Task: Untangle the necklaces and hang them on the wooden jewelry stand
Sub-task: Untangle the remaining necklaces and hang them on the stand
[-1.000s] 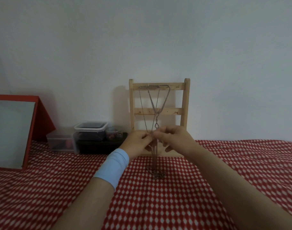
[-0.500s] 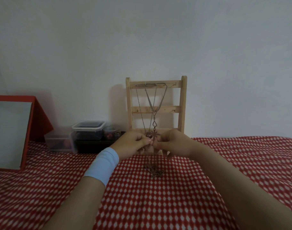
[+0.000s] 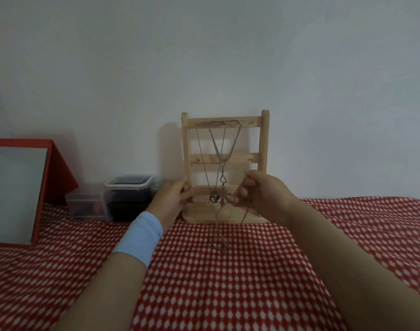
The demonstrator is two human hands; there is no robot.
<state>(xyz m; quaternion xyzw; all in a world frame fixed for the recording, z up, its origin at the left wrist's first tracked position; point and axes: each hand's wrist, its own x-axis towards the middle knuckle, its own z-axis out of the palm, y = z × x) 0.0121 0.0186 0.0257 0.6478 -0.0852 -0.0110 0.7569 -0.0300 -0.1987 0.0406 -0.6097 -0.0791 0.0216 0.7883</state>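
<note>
The wooden jewelry stand (image 3: pixel 264 144) stands upright against the wall, with several necklaces (image 3: pixel 219 151) hanging from its top rail. In front of its lower rail my left hand (image 3: pixel 173 199) and my right hand (image 3: pixel 261 194) are held apart, each pinching a thin bronze chain (image 3: pixel 243 215) stretched between them. A leaf-shaped pendant (image 3: pixel 224 198) shows between the hands; whether it belongs to the held chain I cannot tell. The chain's loose end (image 3: pixel 219 246) lies bunched on the red checked cloth below.
A red-framed mirror (image 3: pixel 15 189) leans at the left. Clear plastic boxes (image 3: pixel 125 192) sit beside the stand against the wall. The red and white checked cloth (image 3: pixel 228 283) covers the whole surface.
My hands were together at the middle; now they have moved apart to either side of the stand, drawing the chain out between them. The pile on the cloth has shrunk.
</note>
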